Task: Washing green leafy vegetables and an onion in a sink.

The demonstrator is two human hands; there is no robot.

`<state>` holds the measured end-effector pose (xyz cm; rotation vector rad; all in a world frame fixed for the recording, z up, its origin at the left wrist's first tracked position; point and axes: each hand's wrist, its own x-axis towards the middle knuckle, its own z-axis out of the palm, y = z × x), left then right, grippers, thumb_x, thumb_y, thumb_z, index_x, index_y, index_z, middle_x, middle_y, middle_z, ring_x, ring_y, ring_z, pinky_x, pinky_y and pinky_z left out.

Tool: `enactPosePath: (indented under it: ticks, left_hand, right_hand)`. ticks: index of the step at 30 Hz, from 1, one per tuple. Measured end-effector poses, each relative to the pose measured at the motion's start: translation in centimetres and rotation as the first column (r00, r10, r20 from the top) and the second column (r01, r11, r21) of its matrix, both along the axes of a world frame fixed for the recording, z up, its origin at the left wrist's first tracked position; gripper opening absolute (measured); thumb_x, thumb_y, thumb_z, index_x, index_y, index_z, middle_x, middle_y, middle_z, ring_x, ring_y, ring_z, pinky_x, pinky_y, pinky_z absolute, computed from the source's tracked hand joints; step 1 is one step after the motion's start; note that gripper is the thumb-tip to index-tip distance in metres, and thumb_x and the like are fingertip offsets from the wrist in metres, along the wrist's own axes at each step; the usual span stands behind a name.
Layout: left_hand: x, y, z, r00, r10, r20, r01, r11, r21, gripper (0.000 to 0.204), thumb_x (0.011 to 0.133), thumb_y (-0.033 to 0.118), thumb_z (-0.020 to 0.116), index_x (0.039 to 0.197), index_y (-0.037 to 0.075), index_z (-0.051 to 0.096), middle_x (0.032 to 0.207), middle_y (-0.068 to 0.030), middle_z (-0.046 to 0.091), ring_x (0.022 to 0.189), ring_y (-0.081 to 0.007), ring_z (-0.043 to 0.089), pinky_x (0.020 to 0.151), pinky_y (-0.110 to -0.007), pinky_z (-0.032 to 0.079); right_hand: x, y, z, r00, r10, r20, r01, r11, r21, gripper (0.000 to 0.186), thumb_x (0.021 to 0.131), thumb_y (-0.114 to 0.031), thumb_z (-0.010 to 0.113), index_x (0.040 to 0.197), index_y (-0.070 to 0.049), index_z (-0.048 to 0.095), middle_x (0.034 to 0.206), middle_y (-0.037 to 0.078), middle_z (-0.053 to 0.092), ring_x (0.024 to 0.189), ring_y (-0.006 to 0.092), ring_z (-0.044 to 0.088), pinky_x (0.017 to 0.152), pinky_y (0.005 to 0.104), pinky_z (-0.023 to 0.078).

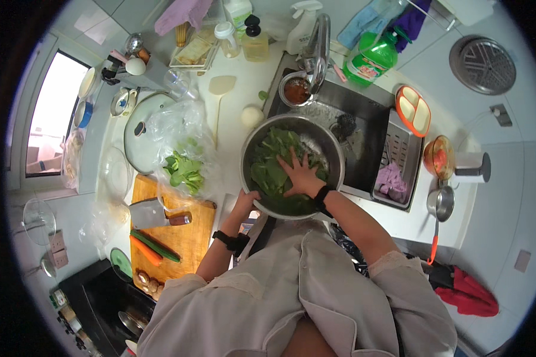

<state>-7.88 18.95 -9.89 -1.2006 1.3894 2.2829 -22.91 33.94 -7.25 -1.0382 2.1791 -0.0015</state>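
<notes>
A stainless steel bowl (335, 146) with leafy greens (269, 171) inside is in front of me, overlapping the sink's left edge. My left hand (246, 203) grips its near left rim, thumb on top and the other fingers mostly hidden by the bowl. Inside, my right hand (302, 175) lies palm down on the leaves, fingers spread. Just beyond the bowl's far left rim sits a round white vegetable or ball (252, 117). A small container of reddish-brown contents (296, 90) is under the faucet (321, 50).
On the left, a wooden cutting board (190, 250) carries a cleaver (149, 213), cucumber (164, 247), carrot (146, 252) and mushrooms (149, 282). Greens in a plastic bag (181, 125) lie beyond it. The sink (363, 119) holds a drain basket (406, 146) with a pink cloth (391, 177).
</notes>
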Motion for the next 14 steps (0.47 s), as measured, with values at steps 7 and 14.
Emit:
enactPosePath:
  ticks: [7,14]
  left_hand:
    - [-0.2,0.5,1.3,0.999,-0.018,-0.039,0.020,0.999,0.043,0.043,0.063,0.005,0.048,0.105,-0.002,0.042,0.085,-0.0122,0.053,0.070,-0.0250,0.058,0.057,-0.038,0.054]
    - [0.9,-0.5,0.4,0.995,-0.091,-0.039,0.094,0.993,0.073,0.044,0.065,0.005,0.047,0.109,0.002,0.041,0.092,-0.0153,0.052,0.073,-0.0289,0.059,0.057,-0.040,0.054]
  right_hand:
    - [-3.5,-0.3,-2.6,0.988,0.060,0.139,-0.035,0.985,-0.172,0.054,0.071,-0.007,0.060,0.122,-0.011,0.043,0.123,0.026,0.036,0.096,0.0417,0.049,0.076,0.0403,0.047]
    - [-1.2,-2.5,-0.5,0.999,-0.047,0.022,0.049,0.992,-0.120,0.081,0.073,-0.047,0.059,0.136,-0.020,0.016,0.143,0.010,0.000,0.128,0.0380,0.011,0.098,0.0594,0.011]
